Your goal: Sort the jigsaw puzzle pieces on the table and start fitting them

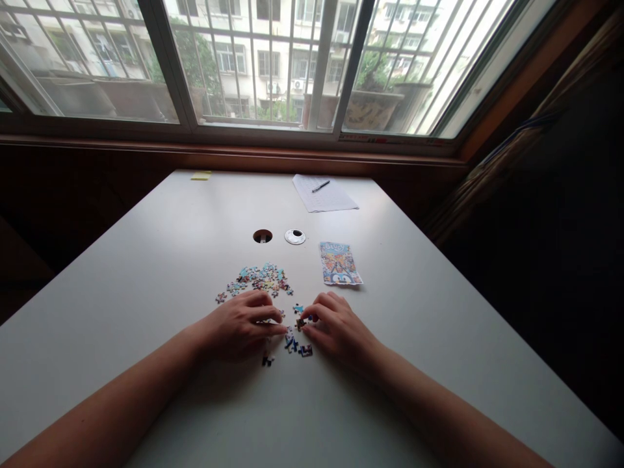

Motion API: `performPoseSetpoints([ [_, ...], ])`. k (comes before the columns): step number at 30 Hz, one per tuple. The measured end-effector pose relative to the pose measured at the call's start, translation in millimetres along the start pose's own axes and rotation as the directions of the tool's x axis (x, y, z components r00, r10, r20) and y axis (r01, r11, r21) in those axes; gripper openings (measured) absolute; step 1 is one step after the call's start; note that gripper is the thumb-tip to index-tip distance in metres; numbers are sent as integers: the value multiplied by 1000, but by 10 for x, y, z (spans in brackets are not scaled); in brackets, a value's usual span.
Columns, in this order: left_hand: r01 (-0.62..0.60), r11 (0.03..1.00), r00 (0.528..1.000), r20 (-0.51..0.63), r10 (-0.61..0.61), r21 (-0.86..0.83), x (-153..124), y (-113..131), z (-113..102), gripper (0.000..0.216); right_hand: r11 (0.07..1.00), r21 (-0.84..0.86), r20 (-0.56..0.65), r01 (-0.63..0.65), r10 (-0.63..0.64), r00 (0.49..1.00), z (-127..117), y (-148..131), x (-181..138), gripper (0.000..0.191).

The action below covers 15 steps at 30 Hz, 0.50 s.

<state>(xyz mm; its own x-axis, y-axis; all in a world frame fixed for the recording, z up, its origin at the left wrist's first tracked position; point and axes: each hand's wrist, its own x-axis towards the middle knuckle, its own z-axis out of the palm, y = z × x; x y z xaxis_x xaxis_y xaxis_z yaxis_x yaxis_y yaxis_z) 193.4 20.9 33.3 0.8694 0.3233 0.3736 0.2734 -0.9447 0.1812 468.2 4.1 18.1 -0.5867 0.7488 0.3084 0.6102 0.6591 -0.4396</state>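
My left hand (244,323) hovers low over the white table, its fingers bent and apart. Its thumb tip reaches a small group of jigsaw pieces (291,341); whether it touches them I cannot tell. Opposite it, my right hand (336,325) pinches a brown and dark puzzle piece (299,323) between thumb and forefinger. A light blue piece (298,308) lies just beyond that. Nearer to me are a dark, framed-looking piece (305,350) and a black and white piece (268,359). Some pieces are partly hidden by my left fingers.
Beyond my left hand spreads a loose pile of puzzle pieces (263,276). A colourful picture sheet (340,264) lies to the right. Farther back are a cable hole (262,236), its round cover (295,236), papers (324,195) with a pen (320,186), and yellow notes (201,175).
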Motion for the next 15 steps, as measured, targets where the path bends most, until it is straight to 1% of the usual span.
performPoseSetpoints([
  [15,4,1000,1000,31,-4,-10,-2,4,-5,40,999,-24,22,-43,43,999,7,-9,0,11],
])
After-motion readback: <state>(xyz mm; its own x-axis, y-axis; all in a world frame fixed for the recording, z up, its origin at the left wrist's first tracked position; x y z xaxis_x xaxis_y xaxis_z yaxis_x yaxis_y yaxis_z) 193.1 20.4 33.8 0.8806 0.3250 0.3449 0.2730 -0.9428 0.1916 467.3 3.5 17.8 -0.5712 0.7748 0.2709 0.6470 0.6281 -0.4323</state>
